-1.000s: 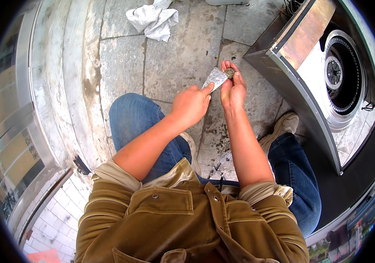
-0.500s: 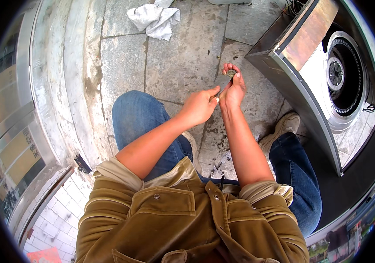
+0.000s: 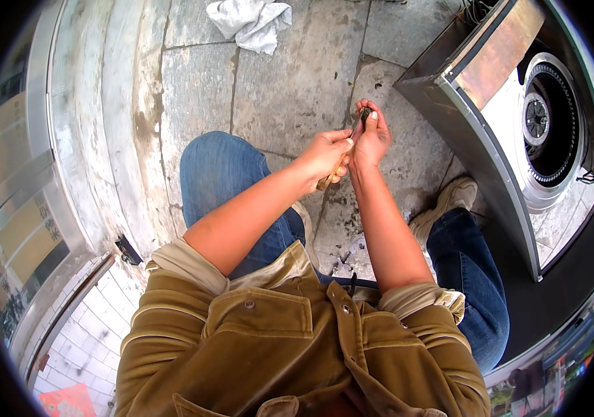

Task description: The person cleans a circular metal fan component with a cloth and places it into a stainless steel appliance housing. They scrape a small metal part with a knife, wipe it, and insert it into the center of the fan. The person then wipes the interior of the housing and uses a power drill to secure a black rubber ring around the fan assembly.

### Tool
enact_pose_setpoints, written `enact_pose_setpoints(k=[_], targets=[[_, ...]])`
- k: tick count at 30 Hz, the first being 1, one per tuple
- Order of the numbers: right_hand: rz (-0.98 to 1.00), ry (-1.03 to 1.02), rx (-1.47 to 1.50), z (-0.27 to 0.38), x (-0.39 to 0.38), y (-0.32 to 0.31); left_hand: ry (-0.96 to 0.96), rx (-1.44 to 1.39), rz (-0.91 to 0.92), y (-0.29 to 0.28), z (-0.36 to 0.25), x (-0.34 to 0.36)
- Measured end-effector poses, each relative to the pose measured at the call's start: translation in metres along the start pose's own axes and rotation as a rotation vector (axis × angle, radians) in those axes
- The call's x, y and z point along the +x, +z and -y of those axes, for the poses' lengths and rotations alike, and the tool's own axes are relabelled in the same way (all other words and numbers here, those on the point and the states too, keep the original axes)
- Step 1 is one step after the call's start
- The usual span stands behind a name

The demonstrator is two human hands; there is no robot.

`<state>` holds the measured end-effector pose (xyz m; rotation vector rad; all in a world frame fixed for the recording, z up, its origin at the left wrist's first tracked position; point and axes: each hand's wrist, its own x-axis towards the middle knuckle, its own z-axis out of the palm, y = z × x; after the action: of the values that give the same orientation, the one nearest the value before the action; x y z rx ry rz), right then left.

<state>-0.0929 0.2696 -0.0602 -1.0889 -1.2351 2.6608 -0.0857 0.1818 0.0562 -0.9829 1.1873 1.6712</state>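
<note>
My left hand (image 3: pixel 323 154) is closed around a wooden-handled tool with a thin metal blade, seemingly a knife or a scraper. Its brown handle (image 3: pixel 325 182) sticks out below the fist, and the blade (image 3: pixel 357 131) points up to the right. In the curled fingers and thumb of my right hand (image 3: pixel 372 142) sits a small dark, grimy part (image 3: pixel 366 112), mostly covered by the fingers. The blade's tip meets this part or lies right beside it; I cannot tell which. Both hands are close together above the paving, between my knees.
On the right a range hood (image 3: pixel 481 132) lies on its side, its round fan opening (image 3: pixel 550 125) facing me. A grey rag (image 3: pixel 252 26) lies on the stone slabs (image 3: pixel 283 90) ahead. To the left runs a worn step (image 3: pixel 113 118) beside a metal-framed glass front (image 3: pixel 22 229).
The left hand has turned, so the wooden handle now shows below it. The small part has tilted in the right fingers, showing its edge instead of its round face.
</note>
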Motion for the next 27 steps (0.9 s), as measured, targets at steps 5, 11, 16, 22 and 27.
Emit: enact_pose_setpoints(k=[5, 11, 16, 22, 27], targets=[[0.015, 0.203, 0.263, 0.017, 0.007, -0.001, 0.120, 0.257, -0.062, -0.014, 0.001, 0.001], [0.054, 0.131, 0.223, 0.019, 0.015, -0.001, 0.434, 1.061, -0.215, -0.008, 0.007, -0.002], [0.021, 0.095, 0.199, 0.010, 0.006, 0.006, 0.489, 0.875, -0.226, -0.010, 0.019, 0.009], [0.005, 0.099, 0.090, 0.003, -0.001, 0.002, 0.114, 0.391, -0.119, -0.004, 0.004, 0.003], [0.047, 0.229, 0.145, 0.013, 0.007, -0.003, 0.105, 0.322, -0.107, -0.014, -0.007, 0.001]])
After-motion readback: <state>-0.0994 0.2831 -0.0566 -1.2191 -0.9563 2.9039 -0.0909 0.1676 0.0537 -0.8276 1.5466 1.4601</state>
